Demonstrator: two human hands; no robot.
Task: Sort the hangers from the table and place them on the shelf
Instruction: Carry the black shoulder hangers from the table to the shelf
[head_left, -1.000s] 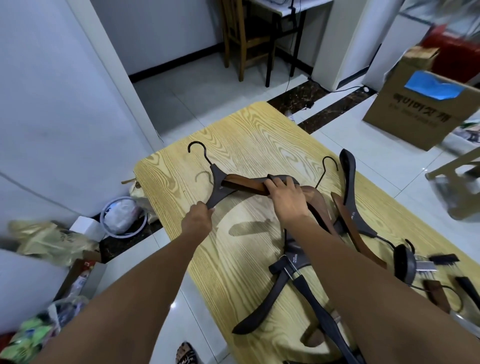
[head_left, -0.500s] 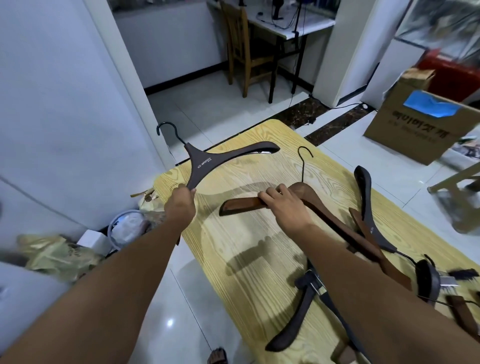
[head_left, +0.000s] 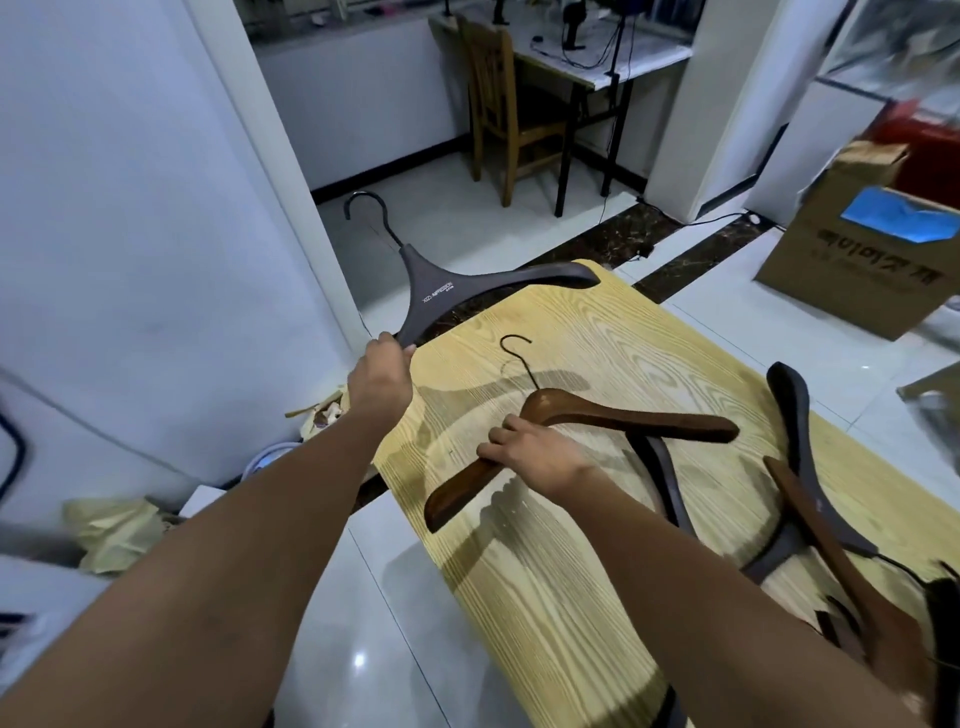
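The table (head_left: 519, 597) fills the lower centre of the frame. A heap of hangers (head_left: 795, 499) lies unsorted along its right side. A dark hanger (head_left: 467, 286) is held clear of the table at upper centre-left, one arm end enclosed by the left grip (head_left: 379, 379). A brown hanger (head_left: 623, 415) is held at centre, its lower arm enclosed by the right grip (head_left: 535, 454); contact with the table cannot be determined. No shelf is in view. The task is judged early: two hangers taken up, none seen placed.
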